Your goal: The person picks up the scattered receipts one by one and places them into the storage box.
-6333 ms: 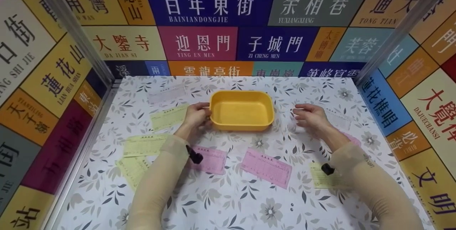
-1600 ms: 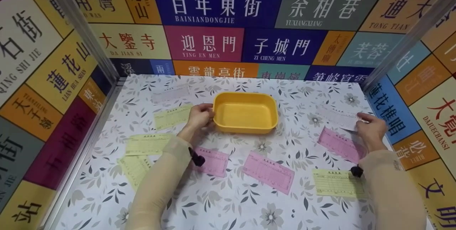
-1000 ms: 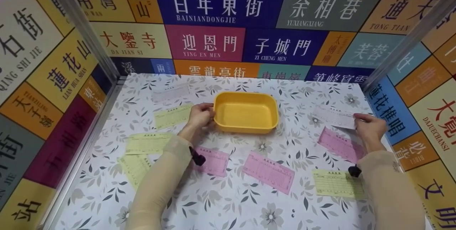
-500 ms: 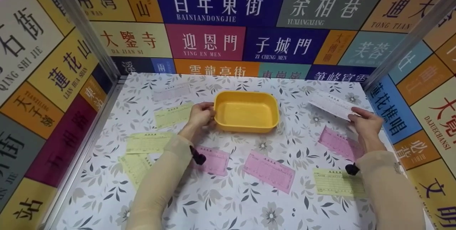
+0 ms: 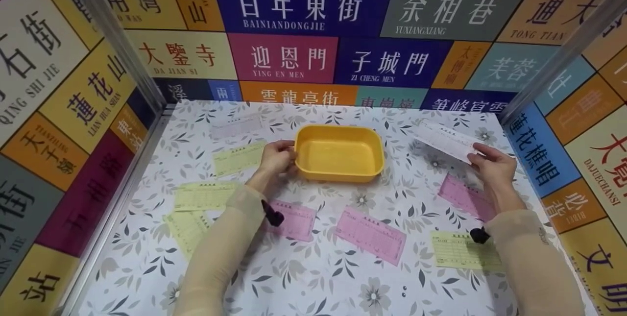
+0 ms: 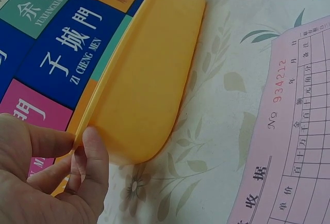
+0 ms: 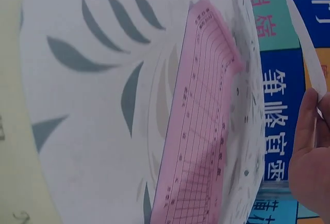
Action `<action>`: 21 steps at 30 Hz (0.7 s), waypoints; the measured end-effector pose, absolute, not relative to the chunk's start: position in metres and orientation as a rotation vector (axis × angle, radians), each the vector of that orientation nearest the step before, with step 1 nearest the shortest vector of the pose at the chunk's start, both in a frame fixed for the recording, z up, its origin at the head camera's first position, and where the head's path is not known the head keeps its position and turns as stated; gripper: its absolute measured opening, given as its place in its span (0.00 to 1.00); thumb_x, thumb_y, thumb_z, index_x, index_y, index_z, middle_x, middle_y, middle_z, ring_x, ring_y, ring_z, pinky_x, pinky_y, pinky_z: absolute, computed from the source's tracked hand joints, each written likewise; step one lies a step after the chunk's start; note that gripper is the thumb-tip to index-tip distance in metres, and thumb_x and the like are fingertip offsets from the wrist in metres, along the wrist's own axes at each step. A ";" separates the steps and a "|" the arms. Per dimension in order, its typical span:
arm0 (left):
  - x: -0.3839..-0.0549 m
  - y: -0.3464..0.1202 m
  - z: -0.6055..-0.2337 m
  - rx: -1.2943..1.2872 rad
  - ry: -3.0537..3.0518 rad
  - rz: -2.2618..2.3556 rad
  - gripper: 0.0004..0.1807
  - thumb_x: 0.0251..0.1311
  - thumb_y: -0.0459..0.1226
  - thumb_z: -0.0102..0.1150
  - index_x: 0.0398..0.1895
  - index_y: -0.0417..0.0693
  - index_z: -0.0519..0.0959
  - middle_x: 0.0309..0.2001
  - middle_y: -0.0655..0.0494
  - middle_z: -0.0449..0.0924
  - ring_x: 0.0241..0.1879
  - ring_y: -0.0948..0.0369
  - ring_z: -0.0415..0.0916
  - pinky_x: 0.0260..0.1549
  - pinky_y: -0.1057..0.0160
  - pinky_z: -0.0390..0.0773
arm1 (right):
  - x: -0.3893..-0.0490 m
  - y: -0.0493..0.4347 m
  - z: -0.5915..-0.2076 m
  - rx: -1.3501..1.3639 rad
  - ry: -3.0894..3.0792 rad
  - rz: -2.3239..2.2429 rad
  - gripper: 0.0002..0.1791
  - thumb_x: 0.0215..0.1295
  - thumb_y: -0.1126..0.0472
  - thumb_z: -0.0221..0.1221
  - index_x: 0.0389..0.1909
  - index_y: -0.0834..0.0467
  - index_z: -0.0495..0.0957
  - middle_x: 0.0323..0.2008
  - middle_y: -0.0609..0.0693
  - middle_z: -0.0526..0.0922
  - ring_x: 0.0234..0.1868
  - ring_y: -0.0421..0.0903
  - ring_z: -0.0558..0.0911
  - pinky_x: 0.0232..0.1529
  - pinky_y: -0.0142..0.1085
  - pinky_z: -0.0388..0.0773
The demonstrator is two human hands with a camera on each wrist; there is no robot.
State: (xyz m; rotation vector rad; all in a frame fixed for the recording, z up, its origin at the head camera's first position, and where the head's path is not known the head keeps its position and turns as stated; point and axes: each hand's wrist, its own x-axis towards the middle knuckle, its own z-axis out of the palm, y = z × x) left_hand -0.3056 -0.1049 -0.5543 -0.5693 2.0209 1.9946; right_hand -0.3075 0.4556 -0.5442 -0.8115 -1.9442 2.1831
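Observation:
A yellow plastic bin [image 5: 338, 175] stands at the middle of the flowered tabletop, with nothing inside. My left hand [image 5: 278, 157] pinches its left rim between thumb and fingers, as the left wrist view shows with the bin's side wall [image 6: 149, 79]. Over on the right, my right hand [image 5: 494, 169] pinches a white receipt slip [image 5: 443, 140] by its right end. The slip is raised off the table and tilted, seen edge-on [image 7: 307, 48] in the right wrist view. Just below that hand lies a pink receipt slip [image 5: 466, 195].
Pink slips lie in front of the bin, one in the middle [image 5: 371, 233] and one partly under the left forearm [image 5: 294, 220]. Yellow slips [image 5: 203, 196] spread on the left, and another yellow slip [image 5: 460, 250] lies front right. Printed panels [image 5: 303, 2] wall the table on three sides.
My right hand has gone to the right, taken hold of the white receipt slip, lifted it, and is now moving left with it. My left hand has stayed at the bin's rim.

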 end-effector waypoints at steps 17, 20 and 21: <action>-0.306 -0.105 -0.560 -0.521 1.992 2.051 0.29 0.69 0.25 0.59 0.74 0.41 0.80 0.66 0.38 0.85 0.56 0.47 0.88 0.58 0.50 0.89 | -0.312 0.399 -0.525 -0.400 -2.061 2.203 0.24 0.67 0.75 0.73 0.63 0.59 0.90 0.34 0.39 0.91 0.35 0.33 0.91 0.40 0.25 0.90; -0.306 -0.106 -0.559 -0.528 1.995 2.051 0.29 0.69 0.25 0.59 0.74 0.41 0.80 0.65 0.39 0.85 0.56 0.47 0.88 0.57 0.51 0.89 | -0.315 0.387 -0.524 -0.319 -2.083 2.205 0.23 0.66 0.75 0.74 0.62 0.61 0.90 0.33 0.39 0.92 0.34 0.33 0.90 0.38 0.26 0.90; -0.306 -0.106 -0.559 -0.535 1.999 2.048 0.29 0.69 0.25 0.59 0.74 0.42 0.80 0.65 0.39 0.85 0.56 0.47 0.87 0.57 0.50 0.89 | -0.316 0.383 -0.524 -0.289 -2.101 2.199 0.23 0.66 0.75 0.74 0.62 0.62 0.90 0.33 0.39 0.92 0.33 0.33 0.90 0.38 0.26 0.90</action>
